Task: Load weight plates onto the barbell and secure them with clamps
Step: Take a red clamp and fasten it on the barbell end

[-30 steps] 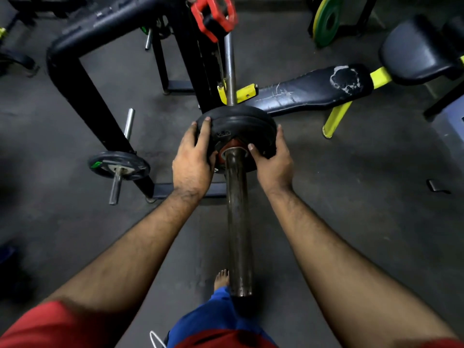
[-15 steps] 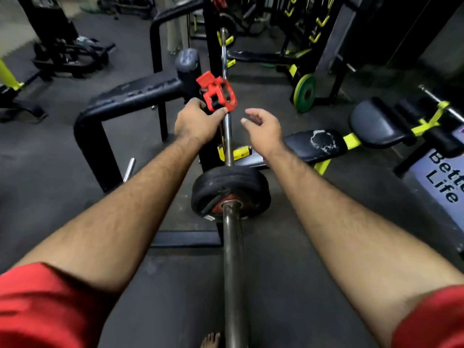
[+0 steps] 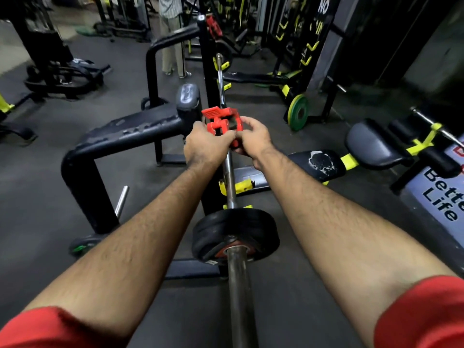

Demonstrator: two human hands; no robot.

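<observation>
A steel barbell (image 3: 238,285) runs away from me down the middle of the view. Black weight plates (image 3: 236,232) sit on its near sleeve, showing a red hub. Farther along the bar is a red clamp (image 3: 222,120) with its lever raised. My left hand (image 3: 207,144) grips the clamp from the left and my right hand (image 3: 252,138) grips it from the right, both wrapped around its body. A second red clamp (image 3: 213,26) shows at the bar's far end.
A black padded bench frame (image 3: 130,136) stands to the left, a torn black bench with yellow brackets (image 3: 319,164) to the right. A green plate (image 3: 298,112) leans on a rack. A small plate on a peg (image 3: 84,244) sits low left. A person's legs (image 3: 170,46) stand far back.
My right hand has closed onto the red clamp alongside my left hand. Before that, both hands left the black plates and reached up the bar. The camera view has tilted up.
</observation>
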